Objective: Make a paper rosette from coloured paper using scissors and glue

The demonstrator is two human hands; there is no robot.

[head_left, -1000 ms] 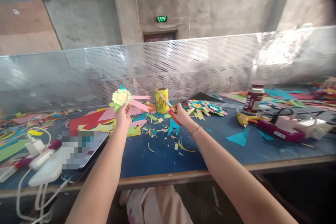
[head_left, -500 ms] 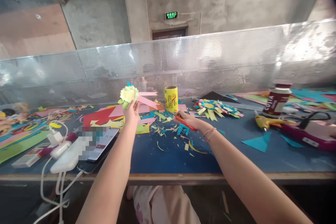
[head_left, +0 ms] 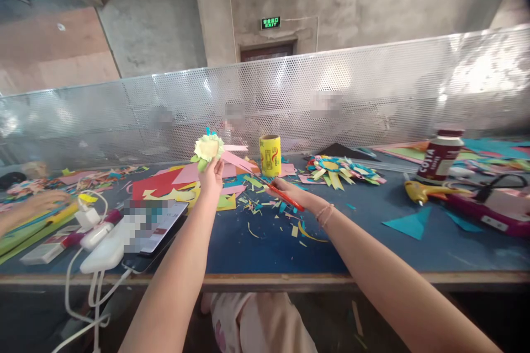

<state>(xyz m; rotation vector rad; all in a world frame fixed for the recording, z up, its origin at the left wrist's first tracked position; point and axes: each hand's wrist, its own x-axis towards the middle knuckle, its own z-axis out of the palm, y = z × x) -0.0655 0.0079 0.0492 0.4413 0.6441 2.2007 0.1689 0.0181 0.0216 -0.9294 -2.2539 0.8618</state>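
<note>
My left hand (head_left: 212, 175) is closed on a pale green and yellow paper flower (head_left: 207, 149), raised above the table. Two pink paper strips (head_left: 237, 161) stick out from the flower to the right, their ends notched. Red-handled scissors (head_left: 285, 197) are in my right hand (head_left: 287, 190). Their blades point up and left, reaching the tip of the lower strip; whether they touch it I cannot tell. Just behind my right hand stands a yellow printed roll (head_left: 270, 155). Beneath both hands lie small paper scraps (head_left: 260, 204).
Finished paper rosettes (head_left: 337, 168) lie right of the roll. A brown bottle (head_left: 441, 155) and a yellow glue gun (head_left: 420, 192) are farther right. Phone (head_left: 159, 226), white power bank (head_left: 110, 242) and cables sit at left. Another person's hand (head_left: 45, 200) is at far left.
My left hand and the flower have shifted slightly right. The scissors have moved left, their blades now at the pink strip. At far left, another person's arm has reached farther in.
</note>
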